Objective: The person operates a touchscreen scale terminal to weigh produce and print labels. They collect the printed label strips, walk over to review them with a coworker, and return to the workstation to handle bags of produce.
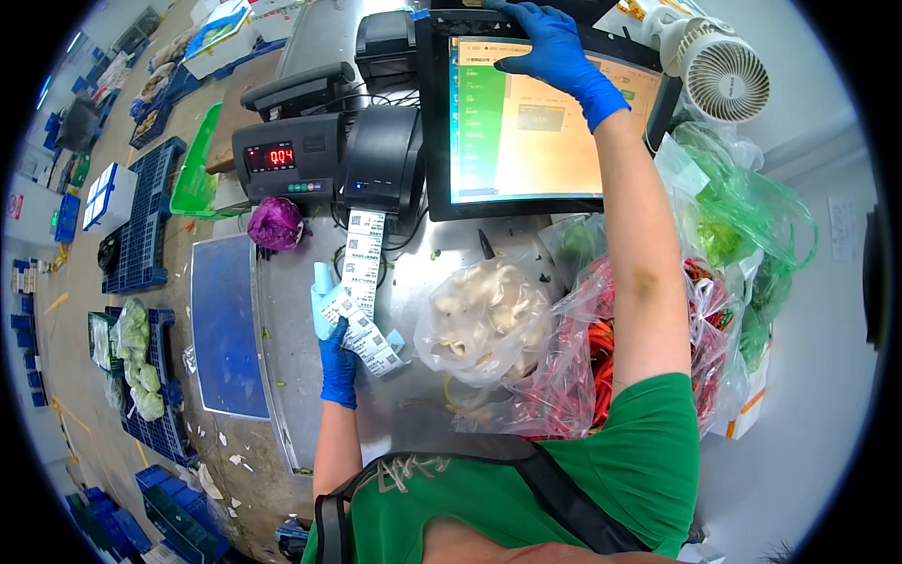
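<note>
My left hand, in a blue glove, is closed on a strip of printed labels that hangs from the black label printer; a light-blue roll or backing lies against it. My right hand, also blue-gloved, reaches over the touchscreen monitor, fingers spread at its upper edge, holding nothing visible. Between my arms a clear bag of pale mushrooms rests on the metal counter. Bags of red chillies lie under and beside my right forearm.
A scale display shows 0.04, with a purple cabbage below it. A white fan stands right of the monitor. Green vegetables in bags lie at the right. Blue pallets and a green crate are at the left.
</note>
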The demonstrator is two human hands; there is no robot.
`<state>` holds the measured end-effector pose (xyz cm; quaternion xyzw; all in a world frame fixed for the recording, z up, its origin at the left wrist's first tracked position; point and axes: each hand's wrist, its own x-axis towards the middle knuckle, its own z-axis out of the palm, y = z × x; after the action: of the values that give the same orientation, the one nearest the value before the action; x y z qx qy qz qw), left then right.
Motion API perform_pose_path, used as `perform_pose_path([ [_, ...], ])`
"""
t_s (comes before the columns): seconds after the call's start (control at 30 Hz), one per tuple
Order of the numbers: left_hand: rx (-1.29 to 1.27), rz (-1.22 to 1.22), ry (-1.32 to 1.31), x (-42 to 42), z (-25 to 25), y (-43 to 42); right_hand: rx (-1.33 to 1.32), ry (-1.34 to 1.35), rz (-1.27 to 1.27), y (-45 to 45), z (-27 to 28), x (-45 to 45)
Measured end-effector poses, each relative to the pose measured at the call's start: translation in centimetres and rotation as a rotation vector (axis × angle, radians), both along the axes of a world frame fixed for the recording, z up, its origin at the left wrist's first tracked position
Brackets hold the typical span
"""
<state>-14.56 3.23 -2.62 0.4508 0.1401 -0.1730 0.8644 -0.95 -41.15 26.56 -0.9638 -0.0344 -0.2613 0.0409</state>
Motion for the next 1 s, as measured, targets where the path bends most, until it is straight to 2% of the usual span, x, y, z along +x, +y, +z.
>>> perform_pose_path([
  [0.1,-0.007,0.0,0.006,0.0,0.0,0.1,-0.015,0.081,0.062,-0.2,0.8,-0.6],
  [0.4,-0.02,0.011,0.02,-0.1,0.2,0.0,-0.065,0.002,0.025,0.2,-0.1,-0.4],
  [0.73,0.02,-0.021,0.005,-0.6,1.1,-0.2,-0.047,0.083,0.07,-0.1,0.7,-0.9],
  [0.83,0.029,-0.028,-0.011,-0.6,1.2,0.1,0.168,-0.098,0.248,-0.5,-0.1,-1.1],
  [0.87,0.03,-0.033,-0.019,-0.5,1.3,0.1,0.217,-0.353,0.3,1.2,0.5,-2.7],
  [0.97,0.027,-0.01,-0.079,-0.4,2.5,-0.3,0.246,-0.441,0.287,0.3,-5.0,-4.0],
  [1.0,0.031,-0.03,-0.07,-0.2,1.8,0.2,0.255,-0.281,0.23,1.5,-6.1,-5.5],
])
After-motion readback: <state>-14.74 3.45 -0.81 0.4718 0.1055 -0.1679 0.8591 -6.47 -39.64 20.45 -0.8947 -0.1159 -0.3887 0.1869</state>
